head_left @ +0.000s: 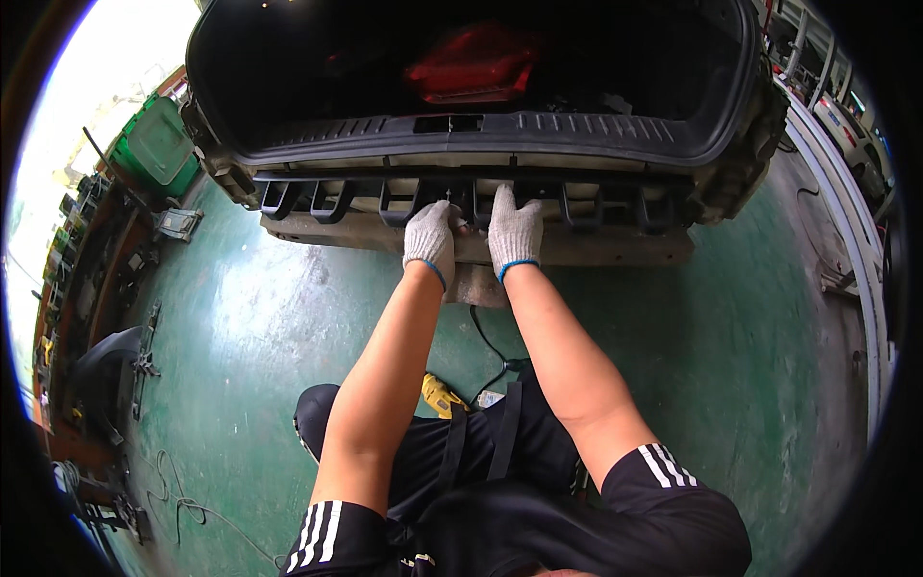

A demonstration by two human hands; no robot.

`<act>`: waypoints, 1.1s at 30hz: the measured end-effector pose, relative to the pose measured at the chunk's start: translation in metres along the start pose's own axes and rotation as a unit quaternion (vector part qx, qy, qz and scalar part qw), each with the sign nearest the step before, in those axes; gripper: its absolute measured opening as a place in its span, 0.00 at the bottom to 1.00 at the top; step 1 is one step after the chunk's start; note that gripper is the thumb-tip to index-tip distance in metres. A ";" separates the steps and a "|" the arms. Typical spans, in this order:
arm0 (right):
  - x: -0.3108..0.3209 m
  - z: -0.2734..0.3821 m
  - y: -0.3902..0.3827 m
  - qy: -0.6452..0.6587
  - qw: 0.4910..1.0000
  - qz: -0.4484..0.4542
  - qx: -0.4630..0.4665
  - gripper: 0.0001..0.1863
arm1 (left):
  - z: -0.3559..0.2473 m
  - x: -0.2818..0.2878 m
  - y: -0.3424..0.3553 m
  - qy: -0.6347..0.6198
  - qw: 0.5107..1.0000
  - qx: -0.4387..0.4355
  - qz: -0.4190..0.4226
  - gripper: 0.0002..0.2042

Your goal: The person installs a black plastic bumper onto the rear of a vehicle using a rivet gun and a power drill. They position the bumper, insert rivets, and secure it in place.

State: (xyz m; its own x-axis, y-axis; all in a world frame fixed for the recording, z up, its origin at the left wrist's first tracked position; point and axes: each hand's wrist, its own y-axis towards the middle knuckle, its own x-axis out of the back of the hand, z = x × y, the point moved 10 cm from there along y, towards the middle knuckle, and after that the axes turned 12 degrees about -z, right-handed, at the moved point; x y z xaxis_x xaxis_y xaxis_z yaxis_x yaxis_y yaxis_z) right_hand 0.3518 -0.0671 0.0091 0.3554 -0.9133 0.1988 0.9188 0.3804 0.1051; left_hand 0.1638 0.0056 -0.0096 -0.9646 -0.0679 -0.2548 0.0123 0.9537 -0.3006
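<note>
The fingers (pixel 504 198) of both hands, in white knit gloves with blue cuffs, are at the middle of a black bracket (pixel 466 180) that runs along the rear edge of a car (pixel 481 147). The left hand (pixel 430 240) is curled against the bracket's lower part, just left of centre. The right hand (pixel 515 229) is beside it, a narrow gap between them, its thumb apart and a finger reaching up to the bracket's top strip. Most fingertips are hidden, so I cannot tell whether either hand grasps the bracket or only presses on it.

The bracket is a long bar with a row of open loops, level along the car's edge, below the trunk sill (pixel 596 128). A dull metal beam (pixel 615 250) shows just under it, nearly as wide. Inside the trunk, past the middle of the sill, is a red part (pixel 473 65).

Between the person's forearms, near the knees, is a yellow tool (pixel 442 395), with a black cable (pixel 484 332) close by. A green bin (pixel 162 144) stands at the left edge of the green floor (pixel 721 356); a pale rail (pixel 844 183) lines its right edge.
</note>
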 end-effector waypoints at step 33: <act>0.427 -0.571 -0.186 -0.554 0.783 0.072 -0.273 0.21 | 0.015 -0.009 -0.024 -0.023 1.000 0.013 0.011 0.40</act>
State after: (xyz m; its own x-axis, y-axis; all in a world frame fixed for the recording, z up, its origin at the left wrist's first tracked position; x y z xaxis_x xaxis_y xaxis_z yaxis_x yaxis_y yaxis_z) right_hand 0.4305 -0.6106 -0.4817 0.3728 -0.0638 0.9257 0.9268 0.0738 -0.3681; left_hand 0.1761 -0.0209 -0.0142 -0.9509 -0.0601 -0.3036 0.0416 0.9472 -0.3179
